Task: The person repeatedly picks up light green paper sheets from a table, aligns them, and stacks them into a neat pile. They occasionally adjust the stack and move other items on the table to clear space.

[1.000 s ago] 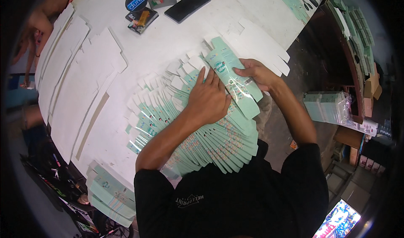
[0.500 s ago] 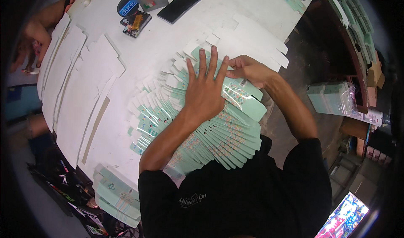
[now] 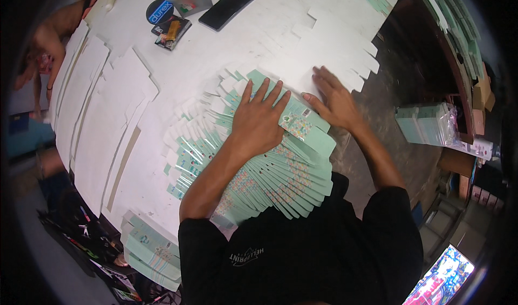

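A wide fan of overlapping flat mint-green printed cartons (image 3: 294, 183) spreads over the white table edge in front of my body. My left hand (image 3: 258, 122) lies flat on its upper part, fingers spread and pointing away from me. Beneath that palm, the top carton (image 3: 306, 122) shows a printed panel and a plain green flap to the right. My right hand (image 3: 335, 101) is open beside this carton's right edge, thumb apart from the fingers and holding nothing. Whether its thumb touches the carton I cannot tell. White flat card blanks (image 3: 332, 48) lie just beyond it.
White card sheets (image 3: 105, 105) cover the table's left side, with more green cartons (image 3: 151, 245) below. A phone (image 3: 227, 8), a dark round container (image 3: 161, 12) and a small black box (image 3: 171, 33) lie farther back. Another person's arm (image 3: 51, 43) shows at far left.
My right hand has let go of the top carton's edge and stretched its fingers out. My left hand has slid slightly toward me. The white blanks at the right have shifted outward.
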Demonstrator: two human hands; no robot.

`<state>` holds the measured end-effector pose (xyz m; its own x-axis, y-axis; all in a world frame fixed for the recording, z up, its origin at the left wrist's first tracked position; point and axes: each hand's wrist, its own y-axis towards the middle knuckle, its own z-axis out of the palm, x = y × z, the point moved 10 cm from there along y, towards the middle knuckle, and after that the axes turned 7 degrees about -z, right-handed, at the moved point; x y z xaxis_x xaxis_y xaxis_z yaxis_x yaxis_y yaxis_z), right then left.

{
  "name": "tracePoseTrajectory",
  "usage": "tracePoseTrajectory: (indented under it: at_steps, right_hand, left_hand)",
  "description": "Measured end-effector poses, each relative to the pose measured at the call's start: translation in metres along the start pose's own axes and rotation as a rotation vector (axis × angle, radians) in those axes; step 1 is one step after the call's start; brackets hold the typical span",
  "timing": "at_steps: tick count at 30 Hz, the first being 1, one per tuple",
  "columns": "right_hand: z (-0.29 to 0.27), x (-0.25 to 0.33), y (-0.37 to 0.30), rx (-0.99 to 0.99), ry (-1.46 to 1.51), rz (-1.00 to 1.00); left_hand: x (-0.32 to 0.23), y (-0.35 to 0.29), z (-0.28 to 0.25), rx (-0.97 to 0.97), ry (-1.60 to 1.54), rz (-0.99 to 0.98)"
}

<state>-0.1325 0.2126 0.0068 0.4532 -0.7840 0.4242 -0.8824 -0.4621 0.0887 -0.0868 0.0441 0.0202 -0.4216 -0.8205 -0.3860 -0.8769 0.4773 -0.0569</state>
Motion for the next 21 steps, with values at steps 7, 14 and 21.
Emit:
tracePoseTrajectory:
  at_steps: [7, 14, 21]
  right_hand:
    - [0.002, -0.023, 0.017, -0.093, -0.057, -0.19]
    - [0.005, -0.017, 0.044, -0.119, 0.013, -0.101]
    - [0.019, 0.034, 0.027, -0.059, -0.371, -0.269]
  left_hand:
    - [-0.006, 0.005, -0.001, 0.111, 0.056, -0.043]
    - [-0.002, 0.005, 0.003, 0.07, 0.02, -0.092]
    - [-0.004, 0.001, 0.001, -0.049, 0.004, -0.044]
